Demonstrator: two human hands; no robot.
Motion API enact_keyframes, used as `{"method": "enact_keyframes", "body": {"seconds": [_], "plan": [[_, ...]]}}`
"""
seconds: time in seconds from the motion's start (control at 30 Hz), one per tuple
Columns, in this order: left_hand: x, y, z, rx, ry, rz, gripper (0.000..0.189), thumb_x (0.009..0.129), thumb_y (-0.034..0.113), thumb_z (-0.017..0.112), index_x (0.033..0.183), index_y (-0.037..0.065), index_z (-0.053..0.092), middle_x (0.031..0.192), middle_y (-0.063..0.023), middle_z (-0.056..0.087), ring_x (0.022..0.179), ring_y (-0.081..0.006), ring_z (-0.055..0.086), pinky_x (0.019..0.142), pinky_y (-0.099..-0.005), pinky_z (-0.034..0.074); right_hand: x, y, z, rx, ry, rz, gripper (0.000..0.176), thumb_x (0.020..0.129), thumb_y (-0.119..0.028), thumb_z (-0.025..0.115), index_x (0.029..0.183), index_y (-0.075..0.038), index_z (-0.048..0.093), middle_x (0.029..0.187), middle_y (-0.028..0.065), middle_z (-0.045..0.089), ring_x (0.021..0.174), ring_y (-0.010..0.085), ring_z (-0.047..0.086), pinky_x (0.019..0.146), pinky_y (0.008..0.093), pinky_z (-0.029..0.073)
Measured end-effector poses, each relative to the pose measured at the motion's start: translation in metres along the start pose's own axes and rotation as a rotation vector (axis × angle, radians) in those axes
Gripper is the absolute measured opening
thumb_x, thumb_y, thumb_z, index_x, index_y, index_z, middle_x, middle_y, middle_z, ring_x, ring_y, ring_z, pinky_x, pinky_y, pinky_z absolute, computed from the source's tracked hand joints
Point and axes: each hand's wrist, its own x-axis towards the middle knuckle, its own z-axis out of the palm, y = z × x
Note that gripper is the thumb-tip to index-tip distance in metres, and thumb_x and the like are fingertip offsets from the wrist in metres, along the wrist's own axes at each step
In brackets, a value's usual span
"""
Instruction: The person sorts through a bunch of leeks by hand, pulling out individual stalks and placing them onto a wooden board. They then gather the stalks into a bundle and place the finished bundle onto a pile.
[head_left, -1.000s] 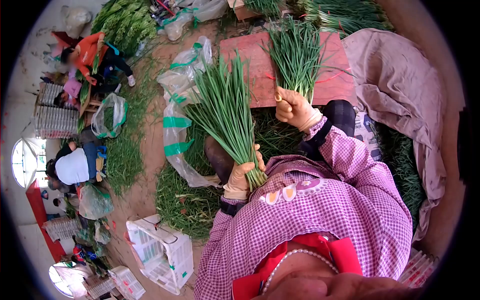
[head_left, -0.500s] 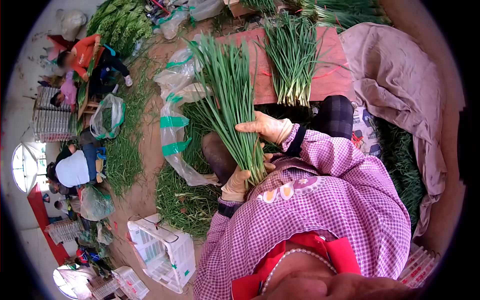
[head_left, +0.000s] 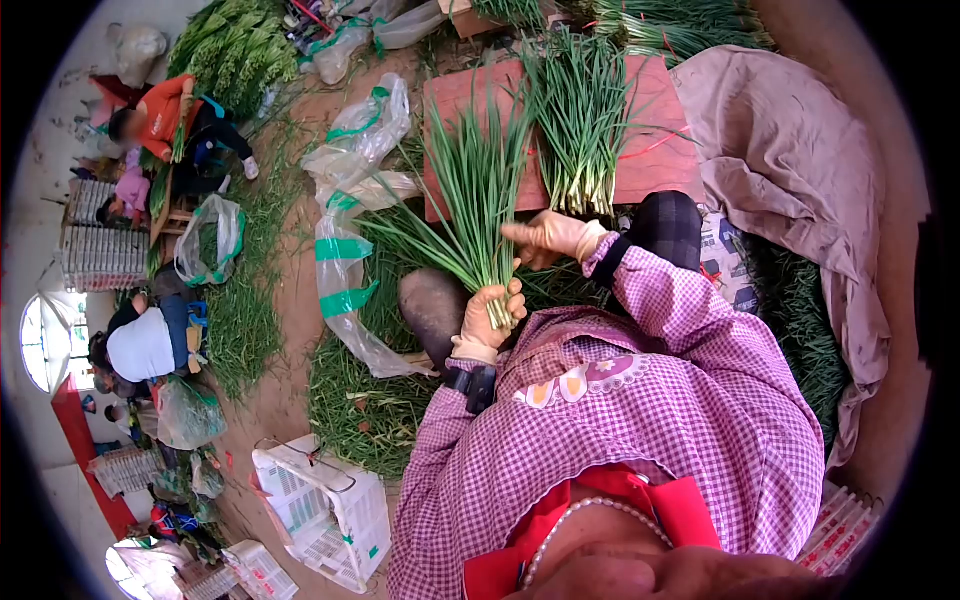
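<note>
Upright in my left hand (head_left: 490, 312) is a bunch of chives (head_left: 475, 180), gripped low with the pale cut ends at the fingers. Its long green leaves fan out forward, some splaying to the left. My right hand (head_left: 552, 238) is just right of the stems, fingers curled inward and tips slightly blurred; I cannot tell what is between them. Both hands wear pale thin gloves. Ahead lies a red board (head_left: 655, 120), bearing a second bunch of chives (head_left: 580, 125) with its white ends toward me and a red tie around it.
Loose leaves (head_left: 365, 400) lie heaped by my left knee, beside a clear plastic bag (head_left: 345, 260) with green stripes. A white crate (head_left: 330, 510) stands at lower left. Beige cloth (head_left: 790, 150) covers greens on the right. Several people, including one in orange (head_left: 165, 115), sit far left.
My left hand now grips the bunch's base, which has come higher and more upright. My right hand has let go of the stems and moved a little right and forward.
</note>
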Motion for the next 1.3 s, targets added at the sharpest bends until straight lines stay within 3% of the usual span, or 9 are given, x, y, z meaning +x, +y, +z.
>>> {"method": "enact_keyframes", "body": {"seconds": [0.13,0.17,0.23,0.27,0.43,0.5,0.63,0.83,1.3], "plan": [[0.010,-0.006,-0.024,-0.109,0.072,-0.088,0.052,0.080,0.014,0.058,0.128,0.003,0.041,0.091,-0.0079,0.053,0.069,-0.0173,0.051,0.065,-0.0318,0.046,-0.006,0.019,0.011,-0.214,0.287,-0.105,0.029,0.080,-0.029,0.066,0.084,0.000,0.067,0.067,0.0087,0.064,0.056,0.0176,0.060,0.056,0.0309,0.047],[0.011,-0.005,-0.023,-0.094,0.075,-0.091,0.051,0.081,0.013,0.058,0.128,0.002,0.041,0.091,-0.0083,0.053,0.070,-0.0175,0.051,0.065,-0.0318,0.046,-0.001,0.026,0.012,-0.213,0.287,-0.106,0.029,0.080,-0.029,0.066,0.084,0.000,0.067,0.067,0.0087,0.064,0.056,0.0176,0.060,0.056,0.0309,0.047],[0.011,-0.005,-0.023,-0.090,0.071,-0.094,0.050,0.081,0.015,0.058,0.127,0.003,0.042,0.092,-0.0091,0.053,0.072,-0.0186,0.053,0.066,-0.0326,0.047,0.001,0.021,0.019,-0.204,0.441,-0.482,0.024,0.080,-0.024,0.065,0.094,-0.004,0.066,0.069,0.0092,0.065,0.058,0.0206,0.061,0.058,0.0321,0.048],[0.011,-0.006,-0.025,-0.085,0.085,-0.092,0.049,0.082,0.016,0.059,0.126,0.002,0.042,0.093,-0.0095,0.054,0.073,-0.0195,0.054,0.067,-0.0336,0.048,-0.004,0.020,0.017,-0.398,0.471,-0.423,0.027,0.080,-0.021,0.064,0.104,-0.009,0.063,0.072,0.0097,0.066,0.063,0.0228,0.063,0.060,0.0336,0.049],[0.011,-0.008,-0.036,-0.060,0.141,-0.063,0.047,0.083,0.023,0.061,0.121,-0.001,0.045,0.094,-0.0124,0.056,0.078,-0.0233,0.057,0.068,-0.0345,0.051,-0.001,0.017,0.026,-0.524,0.393,-0.348,0.034,0.080,-0.022,0.065,0.112,-0.011,0.060,0.074,0.0097,0.066,0.069,0.0228,0.065,0.065,0.0349,0.050],[0.009,-0.005,-0.036,-0.097,0.143,-0.149,0.037,0.081,0.022,0.065,0.106,-0.002,0.054,0.094,-0.0114,0.061,0.076,-0.0232,0.061,0.065,-0.0345,0.054,0.005,0.021,0.025,-0.563,0.384,-0.375,0.036,0.080,-0.022,0.064,0.114,-0.011,0.058,0.075,0.0107,0.066,0.071,0.0241,0.065,0.065,0.0359,0.050],[0.008,-0.003,-0.031,-0.104,0.080,-0.191,0.041,0.080,0.024,0.066,0.109,-0.002,0.054,0.097,-0.0123,0.062,0.078,-0.0241,0.061,0.067,-0.0360,0.055,0.004,0.017,0.025,-0.404,0.396,-0.375,0.037,0.079,-0.024,0.065,0.114,-0.012,0.059,0.078,0.0125,0.066,0.074,0.0266,0.065,0.067,0.0371,0.050],[0.009,-0.008,-0.023,-0.031,0.162,-0.065,0.051,0.079,0.028,0.065,0.115,-0.005,0.049,0.098,-0.0165,0.060,0.083,-0.0278,0.059,0.069,-0.0353,0.054,0.007,0.012,0.026,-0.640,0.383,-0.367,0.037,0.079,-0.028,0.063,0.113,-0.013,0.060,0.086,0.0139,0.066,0.080,0.0308,0.063,0.072,0.0398,0.050],[0.010,-0.011,-0.040,-0.130,0.162,-0.089,0.046,0.077,0.008,0.063,0.118,-0.005,0.047,0.106,-0.0163,0.058,0.082,-0.0269,0.058,0.070,-0.0376,0.052,0.019,0.020,0.022,-0.707,0.328,-0.446,0.022,0.077,-0.023,0.062,0.097,-0.015,0.064,0.081,0.0098,0.066,0.076,0.0281,0.064,0.067,0.0381,0.050]]}}
